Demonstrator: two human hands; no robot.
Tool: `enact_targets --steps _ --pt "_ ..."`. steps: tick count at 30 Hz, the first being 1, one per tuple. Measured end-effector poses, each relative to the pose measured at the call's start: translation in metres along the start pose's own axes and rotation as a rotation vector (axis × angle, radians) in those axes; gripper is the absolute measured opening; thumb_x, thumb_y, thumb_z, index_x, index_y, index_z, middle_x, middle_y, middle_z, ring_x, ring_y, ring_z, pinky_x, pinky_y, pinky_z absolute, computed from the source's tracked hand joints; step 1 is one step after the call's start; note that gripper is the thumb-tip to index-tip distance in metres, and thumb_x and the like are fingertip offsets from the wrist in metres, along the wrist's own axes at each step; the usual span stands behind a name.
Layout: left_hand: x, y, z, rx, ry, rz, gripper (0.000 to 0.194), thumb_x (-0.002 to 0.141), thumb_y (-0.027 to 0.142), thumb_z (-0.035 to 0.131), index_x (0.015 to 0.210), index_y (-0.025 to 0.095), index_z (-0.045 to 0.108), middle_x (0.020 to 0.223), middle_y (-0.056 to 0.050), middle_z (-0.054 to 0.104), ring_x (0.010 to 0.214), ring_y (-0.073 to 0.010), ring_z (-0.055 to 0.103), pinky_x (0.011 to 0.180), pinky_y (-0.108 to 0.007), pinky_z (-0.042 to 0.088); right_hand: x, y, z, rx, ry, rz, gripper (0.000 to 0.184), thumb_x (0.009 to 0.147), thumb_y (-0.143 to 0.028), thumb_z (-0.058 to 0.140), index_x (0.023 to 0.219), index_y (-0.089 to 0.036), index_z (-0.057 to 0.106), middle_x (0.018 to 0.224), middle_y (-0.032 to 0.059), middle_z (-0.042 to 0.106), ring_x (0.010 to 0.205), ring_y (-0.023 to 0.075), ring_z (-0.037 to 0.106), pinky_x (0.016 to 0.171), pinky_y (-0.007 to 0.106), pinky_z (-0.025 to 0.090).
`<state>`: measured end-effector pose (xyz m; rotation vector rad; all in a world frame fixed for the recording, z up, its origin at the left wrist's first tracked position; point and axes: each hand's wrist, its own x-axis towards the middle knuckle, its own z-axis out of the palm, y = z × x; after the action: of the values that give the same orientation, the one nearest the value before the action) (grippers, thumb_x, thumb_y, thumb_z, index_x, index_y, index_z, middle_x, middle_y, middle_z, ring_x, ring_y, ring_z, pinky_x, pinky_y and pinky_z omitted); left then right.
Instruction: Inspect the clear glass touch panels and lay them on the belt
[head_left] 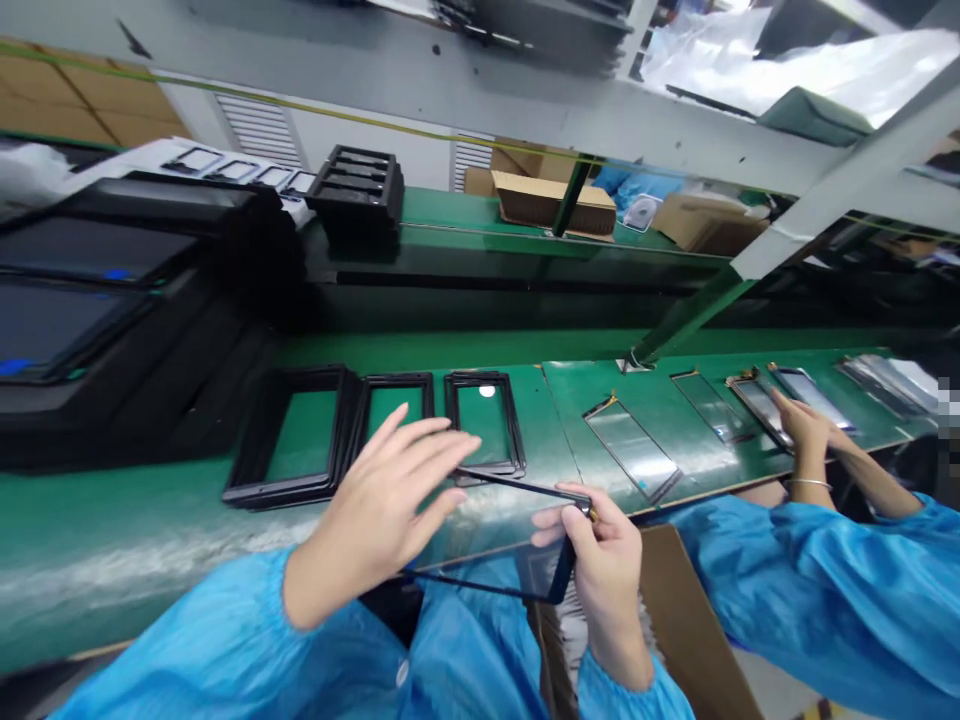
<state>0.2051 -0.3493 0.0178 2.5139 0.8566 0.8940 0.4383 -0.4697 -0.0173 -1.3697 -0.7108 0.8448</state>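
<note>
My right hand (604, 560) grips a clear glass touch panel with a black border (561, 578) by its right end, thumb on top; a small gold-coloured tab shows beside the thumb. The panel is tilted in front of me at the bench edge. My left hand (390, 485) is open, fingers stretched out over the panel's left part and hiding some of it; whether it touches the glass I cannot tell. Just beyond lie stacks of black rectangular frames: a left stack (289, 492), a middle stack (401, 381) and a right stack (516, 435) with a round white sticker (487, 391) inside.
Tall stacks of black trays (187, 330) stand at left. Another clear panel (634, 445) lies right of the frames on the green bench (450, 345). At right, a co-worker's hands (814, 430) handle panels. A slanted post (697, 320) rises from the bench; an open carton (682, 610) sits below.
</note>
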Motion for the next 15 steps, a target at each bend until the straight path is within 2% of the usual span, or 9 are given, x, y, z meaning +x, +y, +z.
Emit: enact_targets --steps 3,5,6,7,9,11,12,13,15 --pt "0.011 -0.002 -0.006 -0.01 -0.095 0.143 0.024 0.104 0.023 0.062 0.121 0.029 0.078 0.105 0.001 0.084 0.1 -0.0194 0.077 0.13 -0.052 0.035 -0.006 0.004 -0.001 -0.035 -0.004 0.014 0.034 0.089 -0.048 0.081 0.102 -0.017 0.077 0.073 0.0106 0.083 0.054 0.0257 0.079 0.054 0.032 0.065" --pt "0.014 -0.001 -0.013 -0.022 -0.071 0.135 0.025 0.104 0.024 0.064 0.121 0.033 0.079 0.113 0.0 0.083 0.108 -0.0211 0.076 0.13 -0.054 0.036 -0.005 0.009 -0.004 -0.027 0.029 0.013 0.035 0.088 -0.047 0.083 0.104 -0.017 0.077 0.075 0.011 0.083 0.056 0.0263 0.079 0.054 0.033 0.065" --pt "0.012 0.0 -0.018 -0.036 -0.01 0.097 0.029 0.102 0.028 0.067 0.128 0.036 0.077 0.128 -0.002 0.079 0.122 -0.0249 0.072 0.131 -0.057 0.033 -0.001 0.012 -0.005 0.0 0.052 -0.018 0.036 0.087 -0.047 0.085 0.105 -0.017 0.077 0.075 0.0103 0.083 0.055 0.0262 0.078 0.054 0.034 0.065" --pt "0.009 0.001 -0.022 -0.08 0.112 0.036 0.038 0.1 0.033 0.071 0.138 0.038 0.071 0.144 -0.004 0.071 0.137 -0.0292 0.064 0.131 -0.059 0.031 0.005 0.014 -0.005 0.048 0.078 -0.07 0.037 0.085 -0.048 0.086 0.106 -0.019 0.076 0.074 0.0088 0.083 0.054 0.0258 0.077 0.053 0.035 0.065" --pt "-0.002 0.004 -0.028 -0.303 0.407 -0.09 0.071 0.096 0.049 0.074 0.162 0.04 0.047 0.166 -0.009 0.051 0.149 -0.0347 0.053 0.127 -0.059 0.039 0.022 0.018 0.004 0.188 0.1 -0.189 0.036 0.085 -0.048 0.088 0.106 -0.022 0.074 0.073 0.0048 0.082 0.054 0.0242 0.076 0.056 0.036 0.065" --pt "-0.016 0.007 -0.03 -0.619 0.55 -0.145 0.094 0.093 0.063 0.072 0.171 0.038 0.026 0.164 -0.014 0.052 0.142 -0.0354 0.061 0.116 -0.053 0.054 0.042 0.018 0.027 0.352 0.029 -0.258 0.03 0.086 -0.046 0.088 0.103 -0.027 0.072 0.073 0.0005 0.081 0.059 0.0221 0.077 0.062 0.036 0.066" --pt "-0.024 0.009 -0.031 -0.728 0.537 -0.146 0.09 0.094 0.062 0.071 0.17 0.04 0.027 0.158 -0.013 0.059 0.136 -0.0343 0.066 0.111 -0.05 0.06 0.05 0.017 0.043 0.423 -0.038 -0.26 0.027 0.087 -0.046 0.087 0.102 -0.029 0.071 0.074 -0.0012 0.08 0.062 0.0213 0.078 0.066 0.036 0.066" --pt "-0.03 0.01 -0.033 -0.763 0.505 -0.142 0.078 0.097 0.057 0.07 0.166 0.041 0.038 0.149 -0.01 0.068 0.129 -0.0326 0.071 0.105 -0.046 0.064 0.058 0.016 0.062 0.479 -0.124 -0.247 0.025 0.088 -0.046 0.087 0.101 -0.03 0.071 0.076 -0.0018 0.08 0.065 0.0213 0.079 0.07 0.038 0.066" --pt "-0.039 0.009 -0.045 -0.652 0.478 -0.135 0.047 0.103 0.037 0.068 0.149 0.042 0.063 0.131 -0.005 0.079 0.116 -0.0286 0.078 0.098 -0.039 0.067 0.071 0.014 0.102 0.553 -0.305 -0.201 0.029 0.091 -0.049 0.084 0.11 -0.032 0.071 0.089 0.002 0.084 0.081 0.0253 0.083 0.083 0.045 0.066"
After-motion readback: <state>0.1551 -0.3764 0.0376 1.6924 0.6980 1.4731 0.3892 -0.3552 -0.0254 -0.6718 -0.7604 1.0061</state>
